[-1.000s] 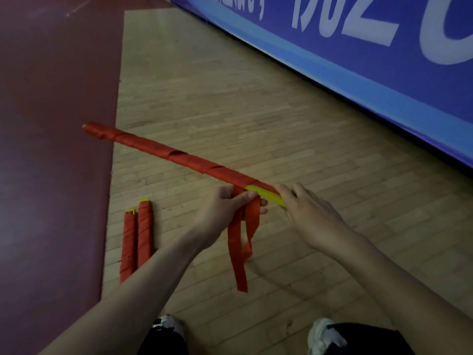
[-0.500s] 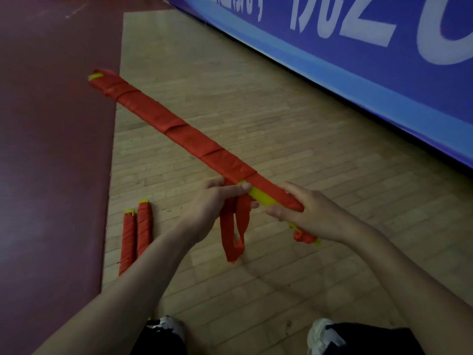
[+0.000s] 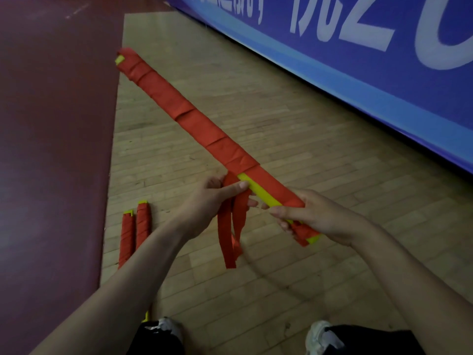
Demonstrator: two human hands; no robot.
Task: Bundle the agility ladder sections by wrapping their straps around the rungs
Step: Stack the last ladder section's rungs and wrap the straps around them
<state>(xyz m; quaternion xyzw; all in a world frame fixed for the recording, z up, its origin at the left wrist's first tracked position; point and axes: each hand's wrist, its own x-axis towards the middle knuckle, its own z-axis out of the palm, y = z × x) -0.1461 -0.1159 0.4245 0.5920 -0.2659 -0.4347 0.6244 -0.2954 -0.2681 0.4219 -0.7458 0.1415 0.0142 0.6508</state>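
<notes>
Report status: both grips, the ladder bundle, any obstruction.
Left grip pinches loose red strap against ladder bundle. Right grip holds bundle's near end, off the floor. Two wrapped bundles lie on floor to the left, not in the way.

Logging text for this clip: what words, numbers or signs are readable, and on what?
On the banner, large white characters: cut off by the frame's top; the lower parts look like "Z" or "2", then "C" or "0", not certain.
On the banner, smaller white characters further left: cut off and blurred, unreadable.
On the bundle, strap and shoes: no text seen.
</notes>
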